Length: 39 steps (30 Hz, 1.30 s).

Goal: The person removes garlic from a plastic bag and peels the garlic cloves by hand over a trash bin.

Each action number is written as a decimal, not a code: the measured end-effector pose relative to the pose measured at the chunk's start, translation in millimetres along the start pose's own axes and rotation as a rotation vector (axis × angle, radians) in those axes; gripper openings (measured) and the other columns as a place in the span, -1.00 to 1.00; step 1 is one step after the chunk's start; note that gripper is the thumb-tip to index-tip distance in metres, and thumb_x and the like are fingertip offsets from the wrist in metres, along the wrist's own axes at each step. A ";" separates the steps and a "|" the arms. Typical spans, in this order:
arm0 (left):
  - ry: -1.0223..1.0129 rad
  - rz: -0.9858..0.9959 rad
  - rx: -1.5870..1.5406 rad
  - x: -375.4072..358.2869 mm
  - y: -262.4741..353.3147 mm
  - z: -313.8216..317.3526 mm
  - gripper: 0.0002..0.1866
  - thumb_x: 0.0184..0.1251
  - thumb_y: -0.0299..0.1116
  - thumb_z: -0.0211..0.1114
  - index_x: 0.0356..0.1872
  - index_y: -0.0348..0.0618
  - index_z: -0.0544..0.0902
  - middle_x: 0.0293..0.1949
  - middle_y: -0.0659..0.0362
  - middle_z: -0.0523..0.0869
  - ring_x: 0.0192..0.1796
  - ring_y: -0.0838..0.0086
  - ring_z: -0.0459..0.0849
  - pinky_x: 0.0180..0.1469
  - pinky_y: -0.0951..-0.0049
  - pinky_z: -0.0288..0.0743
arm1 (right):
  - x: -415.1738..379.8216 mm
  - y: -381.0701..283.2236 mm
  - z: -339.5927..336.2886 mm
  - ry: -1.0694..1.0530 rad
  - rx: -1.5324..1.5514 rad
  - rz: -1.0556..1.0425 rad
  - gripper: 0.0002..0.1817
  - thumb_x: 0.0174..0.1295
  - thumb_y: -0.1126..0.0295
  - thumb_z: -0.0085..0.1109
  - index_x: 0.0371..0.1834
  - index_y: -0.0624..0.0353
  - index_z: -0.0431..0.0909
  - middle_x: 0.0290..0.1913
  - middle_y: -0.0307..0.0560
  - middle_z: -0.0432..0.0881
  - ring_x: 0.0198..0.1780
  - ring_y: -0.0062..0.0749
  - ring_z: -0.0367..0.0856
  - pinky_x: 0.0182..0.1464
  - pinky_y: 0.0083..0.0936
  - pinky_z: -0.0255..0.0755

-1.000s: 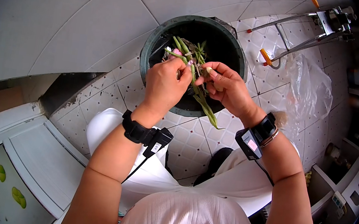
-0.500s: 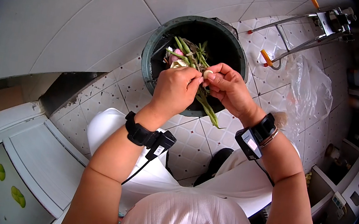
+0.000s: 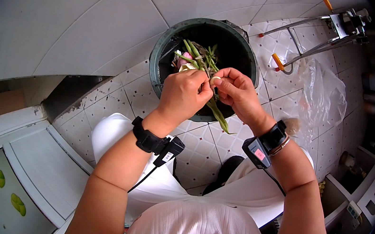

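Over a dark green bin [image 3: 156, 60], my right hand [image 3: 241, 96] pinches a small pale garlic clove [image 3: 215, 80] between thumb and forefinger. My left hand [image 3: 181, 92] is closed with thumb and forefinger pressed together right beside the clove; whatever is between those fingertips is too small to make out. Below the hands, inside the bin, lie green stalks [image 3: 191, 48], pinkish skins [image 3: 184, 59] and a pale peel [image 3: 186, 68]. One long green leaf [image 3: 219, 116] hangs over the bin's near rim.
Right of the bin, a clear plastic bag [image 3: 322, 93] lies on the tiled floor [image 3: 197, 147]. A folding metal frame with orange grips [image 3: 302, 51] stands at the upper right. Shelves [image 3: 355, 188] run along the right side, and a white cabinet [image 3: 42, 163] is at the left.
Both hands stay over the bin. The fingers of my left hand have shifted slightly down at the clove, while my right wrist has turned a little. My right hand keeps its pinch.
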<state>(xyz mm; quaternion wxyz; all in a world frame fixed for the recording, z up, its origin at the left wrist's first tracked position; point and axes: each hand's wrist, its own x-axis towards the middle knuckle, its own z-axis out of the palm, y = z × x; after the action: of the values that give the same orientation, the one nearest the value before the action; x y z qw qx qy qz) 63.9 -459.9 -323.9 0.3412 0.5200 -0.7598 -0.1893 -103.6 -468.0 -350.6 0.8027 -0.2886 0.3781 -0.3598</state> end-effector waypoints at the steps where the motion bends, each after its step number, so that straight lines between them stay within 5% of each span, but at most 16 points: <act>1: -0.001 -0.014 0.015 0.0 0.3 -1.0 -0.90 -0.06 -0.52 0.26 -0.62 -0.21 0.49 -0.62 0.06 0.57 -0.55 0.17 0.58 -0.51 0.30 0.44 | -0.1 -0.8 -0.7 0.000 0.000 0.000 -0.83 0.23 0.42 0.15 -0.16 0.18 0.44 -0.38 -0.37 0.49 -0.52 -0.81 0.24 -0.51 -0.84 0.11; 15: 0.033 -0.191 0.110 2.8 -4.8 -7.8 -0.89 -0.02 -0.45 0.25 -0.62 -0.21 0.52 -0.57 0.03 0.61 -0.51 0.11 0.61 -0.48 0.23 0.47 | 0.0 -7.9 -0.1 -0.079 0.131 0.071 -0.80 0.30 0.47 0.00 -0.03 0.15 0.41 -0.34 -0.24 0.57 -0.51 -0.75 0.27 -0.47 -0.83 0.15; 21: -0.084 -0.205 -0.193 1.2 6.5 -3.4 -0.89 0.05 -0.41 0.27 -0.54 -0.22 0.60 -0.58 0.02 0.63 -0.53 0.14 0.63 -0.48 0.30 0.48 | 2.0 -1.1 -5.2 -0.057 0.139 0.016 -0.81 0.31 0.46 0.00 -0.03 0.16 0.40 -0.37 -0.32 0.50 -0.50 -0.75 0.27 -0.50 -0.82 0.12; 31: -0.050 -0.180 -0.169 -0.7 -0.3 -2.6 -0.89 0.09 -0.46 0.24 -0.50 -0.31 0.58 -0.58 0.00 0.63 -0.56 0.21 0.62 -0.48 0.38 0.45 | -0.1 -3.2 -2.8 -0.074 0.187 0.046 -0.76 0.26 0.52 -0.01 -0.01 0.16 0.38 -0.36 -0.30 0.48 -0.50 -0.72 0.26 -0.53 -0.81 0.09; 34: -0.006 -0.270 -0.117 0.5 -0.7 -6.7 -0.88 0.10 -0.44 0.23 -0.51 -0.30 0.58 -0.65 0.05 0.60 -0.61 0.30 0.59 -0.50 0.41 0.41 | -3.9 -9.8 -1.2 -0.128 0.318 0.089 -0.79 0.31 0.44 -0.09 -0.02 0.18 0.38 -0.36 -0.24 0.48 -0.51 -0.68 0.26 -0.54 -0.79 0.10; 37: -0.027 -0.359 -0.118 1.6 -3.5 -9.9 -0.86 0.09 -0.44 0.23 -0.58 -0.24 0.55 -0.62 0.00 0.59 -0.58 0.12 0.59 -0.51 0.29 0.42 | -3.5 -10.2 -4.0 -0.199 0.453 0.164 -0.72 0.38 0.27 -0.17 0.02 0.19 0.35 -0.36 -0.19 0.44 -0.50 -0.65 0.23 -0.56 -0.77 0.10; 39: -0.081 -0.374 -0.136 1.3 -6.1 -9.3 -0.81 0.17 -0.40 0.20 -0.57 -0.27 0.55 -0.68 0.05 0.57 -0.65 0.25 0.56 -0.55 0.36 0.38 | -3.5 -9.0 -5.0 -0.226 0.557 0.209 -0.64 0.41 0.18 -0.25 0.05 0.21 0.35 -0.32 -0.12 0.48 -0.48 -0.60 0.29 -0.55 -0.76 0.23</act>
<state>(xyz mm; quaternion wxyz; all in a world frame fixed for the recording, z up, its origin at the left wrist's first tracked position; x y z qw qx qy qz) 74.3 -462.8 -321.0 0.3037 0.6199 -0.6485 -0.3209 -112.5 -471.4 -345.3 0.9203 -0.0555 0.2010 -0.3309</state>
